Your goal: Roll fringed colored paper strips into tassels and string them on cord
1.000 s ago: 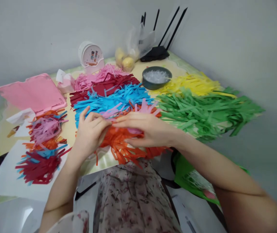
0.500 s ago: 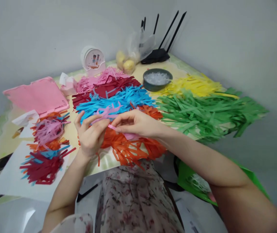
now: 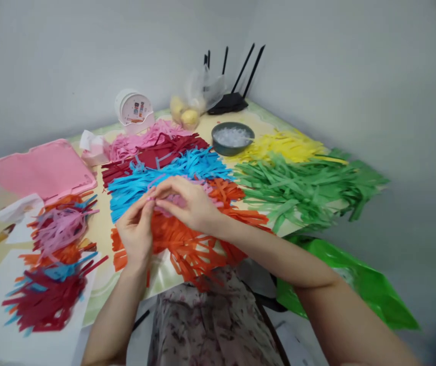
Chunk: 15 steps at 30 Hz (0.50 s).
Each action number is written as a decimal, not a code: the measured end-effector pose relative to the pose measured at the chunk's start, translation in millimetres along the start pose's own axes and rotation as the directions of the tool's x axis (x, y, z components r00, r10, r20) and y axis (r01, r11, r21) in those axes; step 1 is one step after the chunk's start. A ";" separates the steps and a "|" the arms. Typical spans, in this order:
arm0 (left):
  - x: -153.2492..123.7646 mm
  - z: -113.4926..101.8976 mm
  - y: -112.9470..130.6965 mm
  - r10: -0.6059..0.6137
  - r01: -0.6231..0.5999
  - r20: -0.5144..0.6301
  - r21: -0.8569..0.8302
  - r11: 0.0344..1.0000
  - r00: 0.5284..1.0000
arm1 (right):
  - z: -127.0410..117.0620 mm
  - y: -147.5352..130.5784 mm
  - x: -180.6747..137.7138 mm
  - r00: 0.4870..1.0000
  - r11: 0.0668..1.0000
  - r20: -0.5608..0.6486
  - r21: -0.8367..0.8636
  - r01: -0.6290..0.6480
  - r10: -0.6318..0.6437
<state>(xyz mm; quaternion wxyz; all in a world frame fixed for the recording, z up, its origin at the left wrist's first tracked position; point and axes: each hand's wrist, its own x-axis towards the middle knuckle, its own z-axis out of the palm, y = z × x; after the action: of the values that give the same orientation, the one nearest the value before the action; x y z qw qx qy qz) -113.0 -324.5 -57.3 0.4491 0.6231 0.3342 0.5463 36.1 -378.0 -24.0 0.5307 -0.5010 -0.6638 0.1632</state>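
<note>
Paper like this pink strip [image 3: 175, 201] weighs almost nothing, limp and easily torn, so I pinch it lightly near its end between my left hand [image 3: 137, 231] and right hand [image 3: 192, 206], fingertips closed on it, above the orange pile [image 3: 191, 249].

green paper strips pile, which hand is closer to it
Right. The right hand sits over the orange strips, just beside the green paper strips pile. The left hand meets it fingertip to fingertip but lies on its far side, farther from the green.
</note>
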 end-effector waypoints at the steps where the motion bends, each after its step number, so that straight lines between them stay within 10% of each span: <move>1: 4.4 -1.1 -3.4 0.014 -0.015 -0.040 -0.013 1.000 0.999 | -10.5 9.0 7.9 1.000 0.991 0.027 -0.133 0.009 -0.005; 5: 23.7 -9.7 -13.5 0.075 -0.135 -0.265 -0.213 0.968 0.961 | -91.0 78.5 53.2 0.973 0.836 -0.119 -0.498 -0.230 0.196; 9: 33.1 -16.7 -18.6 -0.097 0.001 -0.218 -0.400 0.916 0.971 | -166.2 161.2 79.4 0.781 0.433 -0.270 -0.708 -0.557 0.563; 15: 30.0 -13.6 -24.6 -0.190 0.105 -0.161 -0.430 0.897 0.968 | -180.8 220.9 69.9 0.703 0.326 -0.164 -0.798 -0.507 0.692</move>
<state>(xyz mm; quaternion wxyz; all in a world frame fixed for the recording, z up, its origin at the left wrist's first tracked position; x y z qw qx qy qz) -119.1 -285.5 -68.6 0.5764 0.4275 0.2993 0.6288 306.4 -278.1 -82.2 0.0756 -0.8711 -0.4778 0.0844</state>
